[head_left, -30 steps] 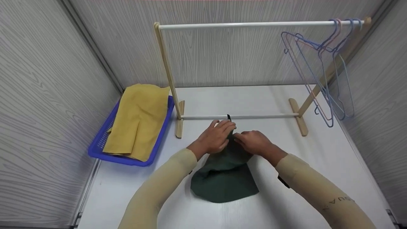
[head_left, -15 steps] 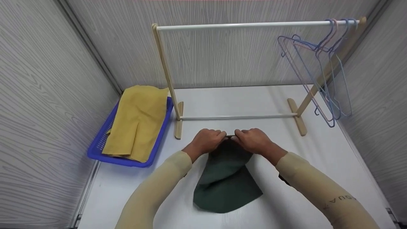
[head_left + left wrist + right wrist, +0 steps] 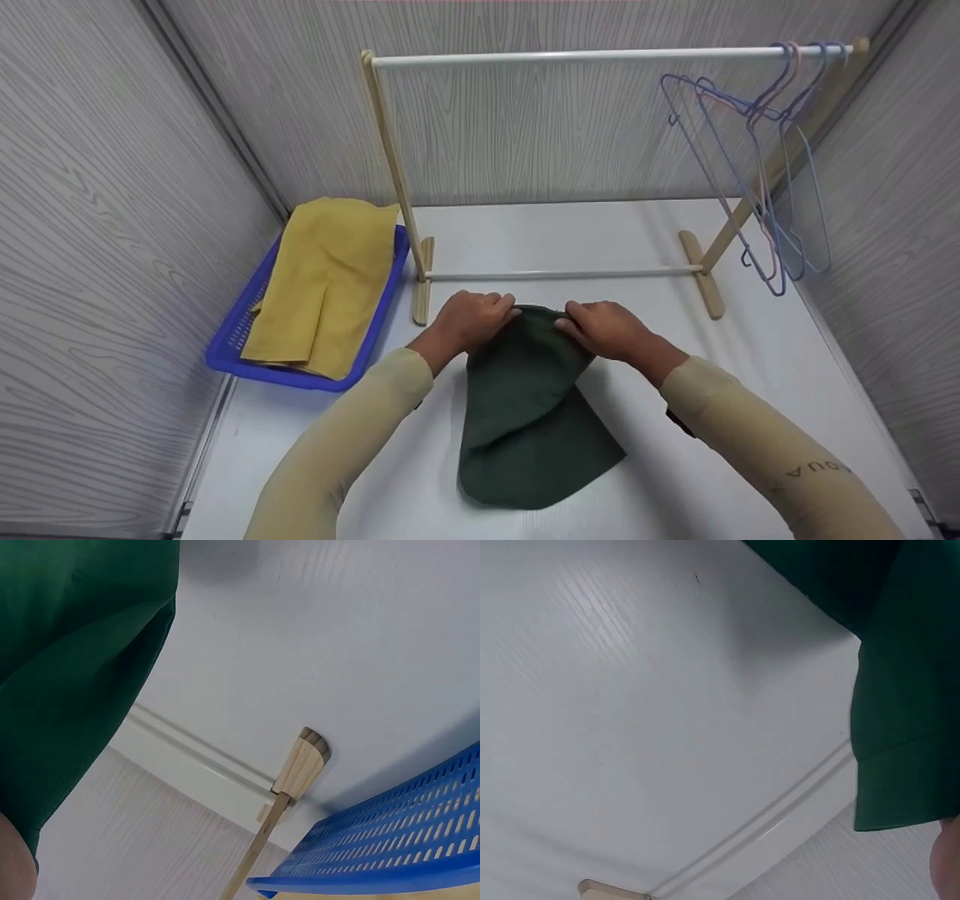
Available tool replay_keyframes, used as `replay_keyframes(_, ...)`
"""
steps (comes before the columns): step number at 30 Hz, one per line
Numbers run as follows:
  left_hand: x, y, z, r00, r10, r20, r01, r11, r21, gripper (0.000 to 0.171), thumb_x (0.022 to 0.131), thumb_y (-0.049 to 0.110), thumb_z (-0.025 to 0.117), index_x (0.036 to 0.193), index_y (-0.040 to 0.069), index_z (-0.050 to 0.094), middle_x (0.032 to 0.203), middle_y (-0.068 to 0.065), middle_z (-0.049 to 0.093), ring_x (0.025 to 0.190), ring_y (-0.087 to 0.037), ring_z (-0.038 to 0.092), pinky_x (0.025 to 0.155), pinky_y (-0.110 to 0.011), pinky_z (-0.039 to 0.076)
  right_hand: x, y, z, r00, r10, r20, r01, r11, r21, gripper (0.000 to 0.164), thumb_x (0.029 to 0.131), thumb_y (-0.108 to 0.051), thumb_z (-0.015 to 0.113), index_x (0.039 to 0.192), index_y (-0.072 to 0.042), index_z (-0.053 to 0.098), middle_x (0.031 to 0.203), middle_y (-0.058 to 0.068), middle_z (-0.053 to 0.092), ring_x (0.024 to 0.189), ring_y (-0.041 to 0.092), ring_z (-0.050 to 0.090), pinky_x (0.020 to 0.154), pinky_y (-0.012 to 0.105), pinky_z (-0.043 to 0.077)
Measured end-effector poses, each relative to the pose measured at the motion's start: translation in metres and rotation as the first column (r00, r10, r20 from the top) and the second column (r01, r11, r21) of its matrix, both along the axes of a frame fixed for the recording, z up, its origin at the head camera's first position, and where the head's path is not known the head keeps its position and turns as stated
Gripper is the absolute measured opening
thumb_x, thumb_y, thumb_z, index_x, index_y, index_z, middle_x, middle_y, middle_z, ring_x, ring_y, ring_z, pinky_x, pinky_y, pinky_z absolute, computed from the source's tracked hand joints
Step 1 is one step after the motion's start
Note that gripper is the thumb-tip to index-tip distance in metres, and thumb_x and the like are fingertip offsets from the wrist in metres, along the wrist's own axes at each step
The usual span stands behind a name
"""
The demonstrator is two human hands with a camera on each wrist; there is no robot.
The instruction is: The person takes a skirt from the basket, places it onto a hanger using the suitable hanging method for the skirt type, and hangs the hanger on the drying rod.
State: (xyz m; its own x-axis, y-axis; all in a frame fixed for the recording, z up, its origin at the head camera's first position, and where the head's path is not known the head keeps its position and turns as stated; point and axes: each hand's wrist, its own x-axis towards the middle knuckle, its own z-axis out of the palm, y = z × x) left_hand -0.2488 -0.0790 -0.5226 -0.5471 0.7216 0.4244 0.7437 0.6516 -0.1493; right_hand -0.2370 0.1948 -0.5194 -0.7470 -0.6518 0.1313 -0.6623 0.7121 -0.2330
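A dark green cloth garment [image 3: 517, 405] hangs between both hands in the head view, its lower part folded over and spread toward the near side of the table. My left hand [image 3: 474, 319] pinches the upper left corner of its top edge, while my right hand [image 3: 604, 328] grips the upper right corner. Between the hands the edge runs nearly straight. In the left wrist view the green cloth [image 3: 75, 667] fills the upper left, with a bit of finger below it. The right wrist view has the cloth [image 3: 911, 705] along its right side.
Left of the hands, a blue basket [image 3: 330, 384] holds folded yellow cloth [image 3: 322, 285]. A rack with a white top rail [image 3: 562, 56] and wooden legs [image 3: 390, 157] stands behind. Several blue and pink hangers [image 3: 765, 112] hang at its right end. Wood-grain walls enclose the table [image 3: 525, 232].
The left hand came down from a dark strip at the cloth's top and took the edge. Both hands then drew apart, widening the top edge, and the cloth's lower part slid nearer.
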Motion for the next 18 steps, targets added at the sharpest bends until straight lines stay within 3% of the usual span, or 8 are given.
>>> replay_keyframes(4, 0.000, -0.006, -0.002, 0.989, 0.058, 0.137, -0.049, 0.997, -0.066, 0.027, 0.107, 0.033, 0.046, 0.096, 0.011, 0.057, 0.064, -0.003, 0.060, 0.048, -0.016, 0.053, 0.046, -0.033, 0.044, -0.001, 0.000, 0.003, 0.984, 0.057, -0.167, -0.045, 0.996, 0.078, 0.025, 0.103, -0.031, 0.054, 0.090, -0.009, 0.052, 0.061, 0.002, 0.047, 0.049, 0.017, 0.047, 0.048, 0.036, 0.040)
replay_keyframes(6, -0.001, -0.010, -0.003, 0.983, 0.079, 0.168, -0.064, 0.994, -0.092, 0.031, 0.106, 0.037, 0.045, 0.097, 0.010, 0.056, 0.064, -0.003, 0.059, 0.047, -0.016, 0.050, 0.046, -0.033, 0.045, -0.002, 0.002, 0.004, 0.967, 0.094, -0.236, -0.070, 0.992, 0.108, 0.026, 0.102, -0.030, 0.056, 0.090, -0.008, 0.052, 0.062, 0.003, 0.049, 0.048, 0.019, 0.048, 0.047, 0.036, 0.040)
replay_keyframes(11, -0.004, -0.020, -0.005, 0.987, 0.115, 0.112, -0.105, 0.991, -0.085, 0.040, 0.104, 0.043, 0.047, 0.089, 0.007, 0.056, 0.060, -0.003, 0.054, 0.046, -0.015, 0.046, 0.045, -0.033, 0.044, -0.012, 0.011, 0.014, 0.937, 0.141, -0.318, -0.102, 0.985, 0.138, 0.029, 0.099, -0.032, 0.062, 0.087, -0.007, 0.052, 0.065, 0.006, 0.050, 0.048, 0.020, 0.048, 0.045, 0.037, 0.041)
replay_keyframes(13, -0.005, -0.024, -0.003, 0.990, 0.113, 0.081, -0.108, 0.992, -0.067, 0.041, 0.103, 0.043, 0.049, 0.087, 0.007, 0.056, 0.060, -0.004, 0.054, 0.045, -0.016, 0.049, 0.044, -0.034, 0.044, -0.016, 0.013, 0.019, 0.937, 0.143, -0.319, -0.098, 0.983, 0.153, 0.032, 0.097, -0.034, 0.063, 0.086, -0.006, 0.052, 0.065, 0.007, 0.049, 0.048, 0.021, 0.048, 0.045, 0.038, 0.041)
replay_keyframes(18, -0.006, -0.032, 0.002, 0.989, 0.114, 0.091, -0.110, 0.993, -0.046, 0.041, 0.102, 0.043, 0.053, 0.085, 0.006, 0.057, 0.062, -0.006, 0.057, 0.049, -0.019, 0.055, 0.046, -0.036, 0.047, -0.023, 0.020, 0.027, 0.951, 0.126, -0.283, -0.071, 0.978, 0.197, 0.037, 0.097, -0.038, 0.063, 0.079, -0.007, 0.051, 0.058, 0.005, 0.048, 0.045, 0.019, 0.047, 0.045, 0.039, 0.041)
